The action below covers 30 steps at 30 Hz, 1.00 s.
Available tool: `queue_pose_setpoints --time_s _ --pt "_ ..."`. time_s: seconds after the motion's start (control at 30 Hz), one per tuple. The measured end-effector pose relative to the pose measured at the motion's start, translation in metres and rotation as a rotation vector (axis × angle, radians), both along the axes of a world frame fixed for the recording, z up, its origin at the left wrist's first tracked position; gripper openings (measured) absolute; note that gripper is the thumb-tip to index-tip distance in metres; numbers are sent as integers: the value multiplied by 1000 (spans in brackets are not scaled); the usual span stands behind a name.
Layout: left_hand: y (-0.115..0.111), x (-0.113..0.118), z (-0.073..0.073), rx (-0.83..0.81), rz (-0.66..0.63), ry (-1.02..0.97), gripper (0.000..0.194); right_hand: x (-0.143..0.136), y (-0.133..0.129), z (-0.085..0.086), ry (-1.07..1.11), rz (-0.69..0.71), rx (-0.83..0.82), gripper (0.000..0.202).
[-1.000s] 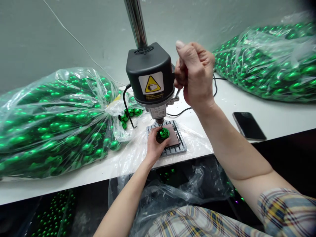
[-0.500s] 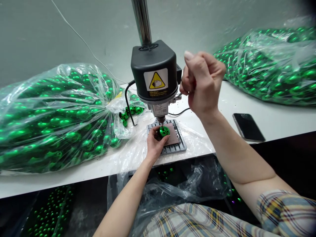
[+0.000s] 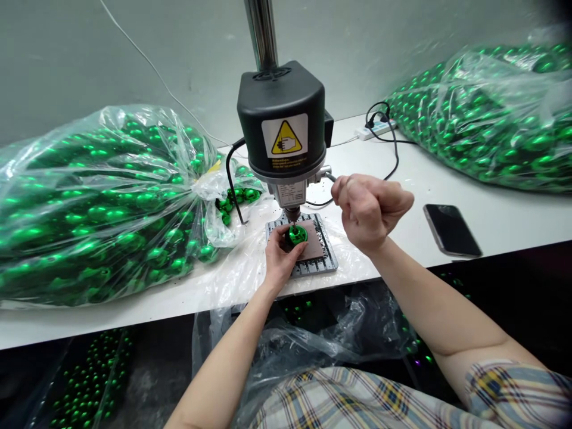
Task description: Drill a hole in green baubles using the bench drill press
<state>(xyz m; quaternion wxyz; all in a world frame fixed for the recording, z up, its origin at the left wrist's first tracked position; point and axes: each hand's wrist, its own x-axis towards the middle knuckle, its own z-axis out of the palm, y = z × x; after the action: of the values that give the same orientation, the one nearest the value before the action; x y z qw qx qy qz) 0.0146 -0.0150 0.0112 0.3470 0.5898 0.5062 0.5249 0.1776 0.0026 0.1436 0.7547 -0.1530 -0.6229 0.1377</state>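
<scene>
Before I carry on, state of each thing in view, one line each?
Left hand: closed around green ball
Green ball: held under drill bit
Right hand: closed on lever
Drill: bit at ball; cannot tell if spinning
Left bag: full, neck bunched
Right bag: full
Phone: flat, screen dark
Power strip: plugs in

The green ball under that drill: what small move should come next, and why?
Probably a slow, slight turn of the lever, with the left hand steadying the green ball. The drill bit is right at the ball's top, the right hand is closed at the lever, and the left fingers are near the bit.
</scene>
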Motion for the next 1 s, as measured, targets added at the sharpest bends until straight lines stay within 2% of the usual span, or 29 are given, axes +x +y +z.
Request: queue_pose_setpoints --time_s 0.13,0.5,0.57,0.67,0.73,0.8,0.83,0.93,0.97,1.0 --pt "1 0 -2 3 5 21 49 0 5 -12 25 43 187 44" --pt "0 -1 -1 13 11 3 48 0 6 -21 -33 65 281 43" --pt "2 1 -1 2 14 -12 49 -2 5 -11 7 58 244 47" --pt "1 4 2 -22 55 -19 47 -8 9 24 177 73 20 54" --pt "-11 5 8 -40 149 23 44 -10 18 53 239 99 -147 55" --pt "-34 3 17 -39 199 113 42 -10 29 75 247 143 -290 60" --pt "-48 0 22 -29 162 184 42 -10 34 81 235 156 -346 60" --pt "-85 -20 36 55 -152 442 44 -8 44 85 235 178 -384 58" --pt "-90 -31 39 96 -206 511 43 -9 45 83 244 184 -371 56" --pt "-89 -43 43 140 -191 563 39 -9 44 82 253 189 -355 55"
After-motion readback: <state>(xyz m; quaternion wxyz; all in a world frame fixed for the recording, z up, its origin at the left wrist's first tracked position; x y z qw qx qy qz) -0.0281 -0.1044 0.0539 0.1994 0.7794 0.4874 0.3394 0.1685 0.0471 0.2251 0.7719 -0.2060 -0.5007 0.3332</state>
